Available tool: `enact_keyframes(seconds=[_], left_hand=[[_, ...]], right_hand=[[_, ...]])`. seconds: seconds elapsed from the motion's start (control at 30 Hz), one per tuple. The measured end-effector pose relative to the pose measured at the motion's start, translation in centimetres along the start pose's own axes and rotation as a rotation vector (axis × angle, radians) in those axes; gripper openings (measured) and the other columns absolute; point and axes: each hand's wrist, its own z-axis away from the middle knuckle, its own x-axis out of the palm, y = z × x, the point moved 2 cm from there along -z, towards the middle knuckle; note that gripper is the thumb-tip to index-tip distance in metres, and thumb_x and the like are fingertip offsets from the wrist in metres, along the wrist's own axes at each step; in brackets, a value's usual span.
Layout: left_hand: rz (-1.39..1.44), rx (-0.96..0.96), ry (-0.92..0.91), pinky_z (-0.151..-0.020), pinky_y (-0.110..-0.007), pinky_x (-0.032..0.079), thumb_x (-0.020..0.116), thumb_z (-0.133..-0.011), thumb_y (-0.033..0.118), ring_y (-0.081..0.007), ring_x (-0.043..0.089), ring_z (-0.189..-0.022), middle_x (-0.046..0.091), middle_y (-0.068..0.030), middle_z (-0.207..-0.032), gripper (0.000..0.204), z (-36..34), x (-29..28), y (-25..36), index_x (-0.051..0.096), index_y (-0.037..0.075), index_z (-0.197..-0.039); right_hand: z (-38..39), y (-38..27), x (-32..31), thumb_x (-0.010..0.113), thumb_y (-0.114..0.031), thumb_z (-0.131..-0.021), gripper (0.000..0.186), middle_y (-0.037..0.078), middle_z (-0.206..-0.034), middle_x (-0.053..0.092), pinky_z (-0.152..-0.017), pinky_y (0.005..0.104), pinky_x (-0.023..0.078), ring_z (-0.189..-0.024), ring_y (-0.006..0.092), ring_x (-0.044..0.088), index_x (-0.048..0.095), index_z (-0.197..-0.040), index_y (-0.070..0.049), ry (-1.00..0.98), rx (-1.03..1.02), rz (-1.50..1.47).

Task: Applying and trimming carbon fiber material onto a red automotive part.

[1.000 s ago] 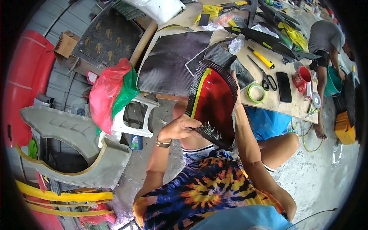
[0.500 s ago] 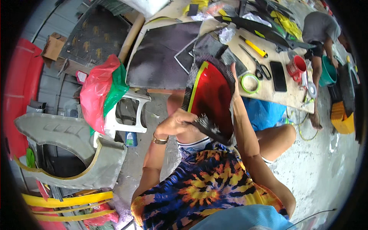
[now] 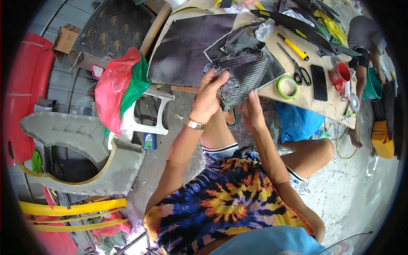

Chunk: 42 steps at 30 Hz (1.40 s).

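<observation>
A curved piece covered in dark woven carbon cloth [image 3: 242, 74] is held up over the worktable's front edge, with no red surface showing. My left hand [image 3: 210, 93] grips its left side, thumb on top. My right hand [image 3: 253, 110] has its fingertips closed on the lower right edge. Beneath and behind the piece lie more carbon sheets [image 3: 182, 46] on the plywood table [image 3: 301, 102]. To the right are a roll of green tape [image 3: 281, 85], black scissors [image 3: 301, 76], a yellow cutter [image 3: 296, 47], a black phone [image 3: 319, 83] and a red mug [image 3: 339, 75].
Left are red and green plastic [image 3: 114, 93] on a white stool [image 3: 157, 123], a grey car fender [image 3: 89, 178] and red panels [image 3: 29, 85]. A blue bag [image 3: 297, 121] lies under the table. At right a co-worker [image 3: 365, 34] bends by a teal bucket [image 3: 373, 85].
The piece has tipped so that its red interior is out of sight and woven cloth faces up. My left hand has moved up; my right hand has shifted down to the lower edge.
</observation>
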Motion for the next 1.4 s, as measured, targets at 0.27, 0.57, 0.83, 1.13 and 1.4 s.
enact_keyframes(seconds=[0.27, 0.57, 0.83, 1.13, 1.4], left_hand=[[0.005, 0.016, -0.043, -0.081, -0.026, 0.053, 0.061, -0.091, 0.007, -0.0101, 0.064, -0.091, 0.068, -0.0023, -0.101, 0.012, -1.7, 1.1, 0.8, 0.066, 0.009, -0.102], [0.024, 0.058, 0.068, -0.075, -0.026, 0.055, 0.062, -0.091, 0.006, -0.0102, 0.065, -0.087, 0.067, -0.0023, -0.099, 0.009, -2.2, 1.8, 0.8, 0.064, 0.007, -0.1], [0.003, 0.069, 0.027, -0.081, -0.028, 0.053, 0.062, -0.091, 0.008, -0.0116, 0.064, -0.091, 0.067, -0.0034, -0.102, 0.013, -1.9, 2.3, 0.1, 0.063, 0.007, -0.104], [-0.021, 0.188, 0.05, -0.08, -0.028, 0.053, 0.063, -0.091, 0.009, -0.0128, 0.064, -0.092, 0.066, -0.0038, -0.104, 0.016, -2.2, 2.9, -1.4, 0.06, 0.007, -0.107], [0.012, 0.223, 0.082, -0.077, -0.028, 0.053, 0.065, -0.089, 0.008, -0.0125, 0.063, -0.09, 0.065, -0.0029, -0.102, 0.021, -2.2, 3.4, -2.0, 0.058, 0.007, -0.108]], right_hand=[[-1.8, -0.1, 0.6, 0.065, -0.011, -0.086, 0.076, 0.01, -0.134, 0.044, -0.098, 0.0369, 0.041, -0.122, 0.0211, 0.045, 0.019, -0.147, -0.01, 0.049, -0.145, 0.205], [-2.4, 0.1, -1.2, 0.064, -0.014, -0.087, 0.079, 0.013, -0.143, 0.034, -0.106, 0.0357, 0.034, -0.126, 0.021, 0.04, 0.015, -0.149, -0.005, -0.083, -0.26, 0.121], [-2.5, -1.4, 0.2, 0.067, -0.006, -0.082, 0.083, 0.016, -0.14, 0.038, -0.106, 0.0348, 0.034, -0.126, 0.0238, 0.041, 0.016, -0.148, -0.001, 0.077, -0.494, 0.695], [-3.1, -2.3, -0.2, 0.047, -0.017, -0.097, 0.059, 0.014, -0.142, 0.038, -0.107, 0.0308, 0.03, -0.129, 0.0207, 0.039, 0.022, -0.147, -0.002, 0.074, -0.343, 0.215], [-2.6, -2.7, -0.4, 0.05, -0.018, -0.096, 0.059, 0.016, -0.138, 0.041, -0.105, 0.0318, 0.033, -0.125, 0.0206, 0.041, 0.024, -0.146, 0.001, 0.087, -0.486, 0.499]])
